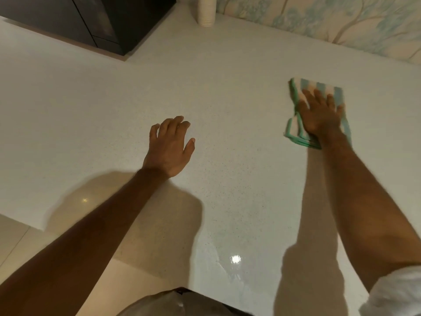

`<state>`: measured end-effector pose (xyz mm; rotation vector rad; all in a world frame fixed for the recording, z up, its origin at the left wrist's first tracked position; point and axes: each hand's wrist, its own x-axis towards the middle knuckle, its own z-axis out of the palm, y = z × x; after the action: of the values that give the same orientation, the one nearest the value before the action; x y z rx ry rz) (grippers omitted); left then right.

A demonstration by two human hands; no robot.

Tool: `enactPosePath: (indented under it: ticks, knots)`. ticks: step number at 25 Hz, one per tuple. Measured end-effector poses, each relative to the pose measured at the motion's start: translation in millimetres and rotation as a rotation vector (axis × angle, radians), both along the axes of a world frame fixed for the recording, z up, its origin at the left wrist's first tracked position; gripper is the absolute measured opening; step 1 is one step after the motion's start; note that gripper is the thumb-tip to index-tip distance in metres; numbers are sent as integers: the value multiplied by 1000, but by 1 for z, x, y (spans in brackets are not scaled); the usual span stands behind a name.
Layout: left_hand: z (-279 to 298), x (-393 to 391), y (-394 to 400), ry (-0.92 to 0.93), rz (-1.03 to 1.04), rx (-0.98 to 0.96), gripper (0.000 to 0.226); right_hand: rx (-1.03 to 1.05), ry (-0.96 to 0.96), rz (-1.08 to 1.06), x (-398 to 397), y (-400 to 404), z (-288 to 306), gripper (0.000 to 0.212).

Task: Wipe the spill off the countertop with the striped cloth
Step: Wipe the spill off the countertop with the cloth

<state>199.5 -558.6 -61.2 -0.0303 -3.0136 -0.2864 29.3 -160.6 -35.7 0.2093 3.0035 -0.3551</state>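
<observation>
Speckled glossy countertop [227, 87]: right hand [320, 114] flat on folded striped cloth [303, 84], left hand [169, 148] relaxed, empty.

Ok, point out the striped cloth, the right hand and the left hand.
striped cloth [325, 86], head view, far striped end.
right hand [319, 116], head view, back of hand.
left hand [169, 148], head view, back of hand.

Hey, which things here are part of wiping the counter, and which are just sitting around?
Part of the job:
striped cloth
right hand, pressing flat on it
countertop
wet sheen near the front edge, probably the spill

Just lying about:
stack of cups
dark appliance
left hand, open and holding nothing
</observation>
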Motion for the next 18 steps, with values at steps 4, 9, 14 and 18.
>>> enactPosePath:
  ticks: [4, 9, 14, 18]
  knots:
    - [1, 1, 1, 14, -3, -8, 52, 8, -6, -205, 31, 53, -3, 75]
    - [3, 4, 2, 23, -15, 0, 51, -13, 10, -210, 106, -18, -8, 71]
    - [2, 5, 2, 18, -17, 24, 51, -3, 78, 190, 241, -134, -15, 64]
    - [1, 7, 2, 37, -29, 30, 52, 11, 125, 447, 328, -139, -15, 61]
